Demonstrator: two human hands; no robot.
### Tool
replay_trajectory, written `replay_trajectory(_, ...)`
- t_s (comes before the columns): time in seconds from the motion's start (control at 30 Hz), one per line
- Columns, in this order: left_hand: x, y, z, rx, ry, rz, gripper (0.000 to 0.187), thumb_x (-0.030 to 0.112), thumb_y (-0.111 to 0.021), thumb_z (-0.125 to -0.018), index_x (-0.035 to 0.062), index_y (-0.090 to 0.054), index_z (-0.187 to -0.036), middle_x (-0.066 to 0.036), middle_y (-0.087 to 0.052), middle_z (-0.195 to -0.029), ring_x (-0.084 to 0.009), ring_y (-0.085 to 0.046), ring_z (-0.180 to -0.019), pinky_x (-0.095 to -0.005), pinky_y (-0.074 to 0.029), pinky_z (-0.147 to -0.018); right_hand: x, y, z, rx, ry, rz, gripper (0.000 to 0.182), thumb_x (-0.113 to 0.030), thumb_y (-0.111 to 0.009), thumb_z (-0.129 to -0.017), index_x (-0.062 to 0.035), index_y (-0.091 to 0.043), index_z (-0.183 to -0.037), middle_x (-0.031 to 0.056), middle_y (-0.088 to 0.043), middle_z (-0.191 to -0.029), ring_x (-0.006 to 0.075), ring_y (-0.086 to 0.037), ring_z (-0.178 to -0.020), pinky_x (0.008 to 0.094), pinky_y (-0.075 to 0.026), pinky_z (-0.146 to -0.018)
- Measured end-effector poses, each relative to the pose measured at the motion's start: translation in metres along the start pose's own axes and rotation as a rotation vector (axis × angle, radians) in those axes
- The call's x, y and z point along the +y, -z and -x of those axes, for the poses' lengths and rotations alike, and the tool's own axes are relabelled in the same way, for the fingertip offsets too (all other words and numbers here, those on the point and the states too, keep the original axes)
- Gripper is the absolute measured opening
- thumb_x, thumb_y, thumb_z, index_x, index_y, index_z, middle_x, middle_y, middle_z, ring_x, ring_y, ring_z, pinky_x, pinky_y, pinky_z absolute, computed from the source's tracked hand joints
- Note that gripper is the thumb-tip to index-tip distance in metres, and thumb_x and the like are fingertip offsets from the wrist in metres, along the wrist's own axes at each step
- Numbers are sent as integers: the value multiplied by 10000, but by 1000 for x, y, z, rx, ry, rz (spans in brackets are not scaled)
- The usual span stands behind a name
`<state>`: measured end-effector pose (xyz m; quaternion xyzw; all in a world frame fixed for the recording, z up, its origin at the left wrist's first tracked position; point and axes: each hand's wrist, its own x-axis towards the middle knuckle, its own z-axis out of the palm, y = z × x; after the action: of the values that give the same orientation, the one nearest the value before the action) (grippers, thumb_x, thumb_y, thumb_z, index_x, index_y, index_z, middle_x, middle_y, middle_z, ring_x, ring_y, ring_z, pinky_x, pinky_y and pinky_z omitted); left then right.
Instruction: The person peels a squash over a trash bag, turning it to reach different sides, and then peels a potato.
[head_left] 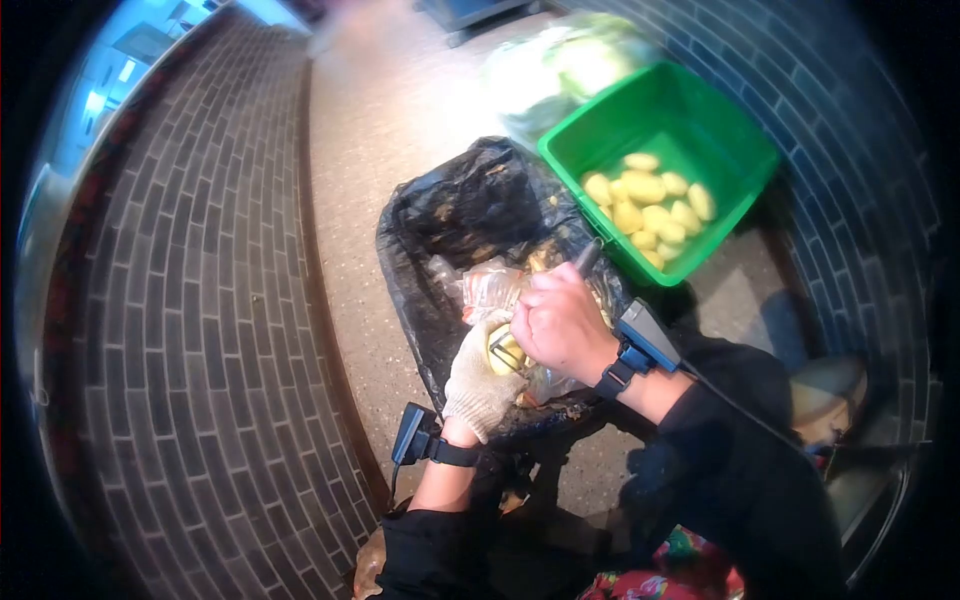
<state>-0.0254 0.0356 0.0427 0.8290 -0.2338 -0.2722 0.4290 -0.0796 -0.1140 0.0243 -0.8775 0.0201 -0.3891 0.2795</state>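
My left hand (482, 372), in a cream knitted glove, is closed around a pale yellow potato (503, 352) over a bin lined with a black bag (408, 225). Bare and closed, my right hand (562, 318) grips a peeler, whose dark handle (588, 257) sticks out above the fist and whose metal frame lies against the potato. Clear plastic wrap (490, 288) and scraps lie in the bin beneath both hands. Dark straps with grey devices are on both wrists.
A green tub (735, 150) with several peeled potatoes (655, 210) stands at the upper right of the bin. Behind it is a clear bag with pale green contents (580, 65). Brick walls (215, 280) rise on both sides. A shoe (828, 395) shows at right.
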Motion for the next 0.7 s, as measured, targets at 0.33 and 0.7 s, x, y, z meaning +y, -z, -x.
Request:
replay_trajectory(0.33,-3,8,6,-54,-78,296,615,-31,-728,-640,54,-562,-1226,-112,-634,-1162,-231,-610,-1094,-321,-468,-982,42,3,-3,-50,-120,280,307,-130,-560,-851,-83,-603,-551,52,-602,-579,254,-564,-693,426,-410,-738)
replay_trajectory(0.7,-4,4,0,-74,-52,165,610,-57,-725,-669,62,-568,-1246,-99,-633,-1157,-206,-608,-1085,-323,-482,-963,-2,1,-2,18,-84,-34,297,-115,-592,-857,-76,-579,-562,80,-599,-620,262,-572,-700,416,-416,-743)
